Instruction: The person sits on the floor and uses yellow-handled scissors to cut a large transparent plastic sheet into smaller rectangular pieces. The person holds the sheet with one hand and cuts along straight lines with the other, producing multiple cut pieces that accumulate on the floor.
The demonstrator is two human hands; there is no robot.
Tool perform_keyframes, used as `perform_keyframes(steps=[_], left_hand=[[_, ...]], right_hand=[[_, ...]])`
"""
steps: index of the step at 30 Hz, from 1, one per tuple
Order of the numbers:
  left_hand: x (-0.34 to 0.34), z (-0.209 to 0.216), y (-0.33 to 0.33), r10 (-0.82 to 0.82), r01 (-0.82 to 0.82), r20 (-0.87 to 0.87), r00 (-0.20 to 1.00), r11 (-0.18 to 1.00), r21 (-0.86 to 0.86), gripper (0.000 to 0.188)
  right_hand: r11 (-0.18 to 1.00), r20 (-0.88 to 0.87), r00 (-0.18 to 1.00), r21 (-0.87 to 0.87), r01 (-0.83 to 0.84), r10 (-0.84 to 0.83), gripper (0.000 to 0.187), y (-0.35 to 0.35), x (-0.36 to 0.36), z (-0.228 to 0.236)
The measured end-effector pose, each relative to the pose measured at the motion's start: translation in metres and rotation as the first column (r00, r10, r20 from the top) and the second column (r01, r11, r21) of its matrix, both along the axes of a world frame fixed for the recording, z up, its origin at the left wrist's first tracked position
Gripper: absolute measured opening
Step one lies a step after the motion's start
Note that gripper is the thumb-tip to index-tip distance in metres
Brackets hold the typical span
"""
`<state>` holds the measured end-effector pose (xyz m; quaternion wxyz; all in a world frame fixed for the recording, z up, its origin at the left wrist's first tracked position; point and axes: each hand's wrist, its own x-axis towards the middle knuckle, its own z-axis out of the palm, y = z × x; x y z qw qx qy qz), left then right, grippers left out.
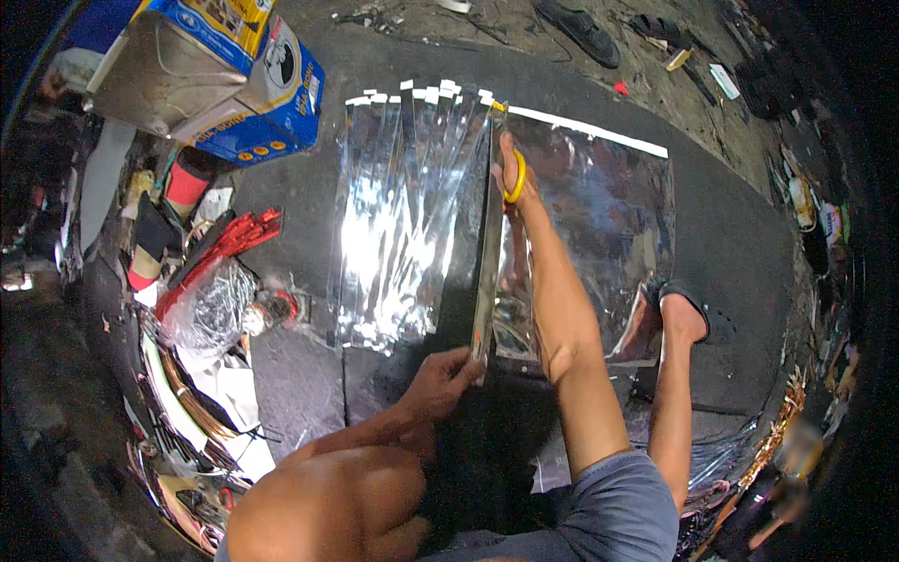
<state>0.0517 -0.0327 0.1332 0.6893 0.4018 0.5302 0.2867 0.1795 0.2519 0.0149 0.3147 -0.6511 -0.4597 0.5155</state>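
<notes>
A long, narrow, straight strip (486, 272) lies along the left edge of a shiny silver film sheet (599, 225) with a white top border. My left hand (442, 382) is closed on the strip's near end. At its far end, my right hand (515, 178) is closed around a tool with a yellow looped handle (520, 176); its working end is hard to make out. Left of the strip, several silver film strips (393, 225) with white tips lie side by side on the dark mat (281, 375).
A large blue and silver tin (220, 80) stands at the far left. Below it are red strips (225, 245), a clear plastic bundle (211, 304) and bent wires (192, 393). My sandalled foot (685, 317) rests at the sheet's lower right corner. A loose black sandal (579, 33) lies at the back.
</notes>
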Motion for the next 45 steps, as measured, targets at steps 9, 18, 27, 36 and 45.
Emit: perform_keyframes(steps=[9, 18, 27, 36, 45], left_hand=[[-0.014, -0.013, -0.019, 0.003, -0.012, -0.168, 0.986, 0.998, -0.055, 0.021], [-0.067, -0.057, -0.002, 0.273, 0.240, -0.878, 0.394, 0.891, 0.385, 0.057], [0.035, -0.172, -0.006, -0.035, 0.048, -0.171, 0.985, 0.996, 0.074, 0.027], [0.013, -0.204, 0.047, 0.386, -0.419, 0.351, 0.853, 0.908, 0.020, 0.011], [-0.002, -0.147, 0.077, -0.022, -0.021, -0.172, 0.985, 0.970, -0.243, 0.014]], right_hand=[[0.991, -0.067, 0.998, -0.131, -0.024, 0.015, 0.085, 0.036, 0.005, 0.003], [0.978, -0.416, 0.904, -0.208, 0.012, -0.099, 0.076, 0.031, 0.028, 0.013], [0.968, -0.669, 0.712, -0.242, 0.064, -0.214, 0.078, -0.191, 0.086, 0.058], [0.867, -0.472, 0.798, -0.482, 0.124, -0.376, 0.079, -0.348, 0.090, 0.078], [0.757, -0.468, 0.848, -0.640, -0.132, -0.249, 0.077, -0.416, 0.022, 0.067]])
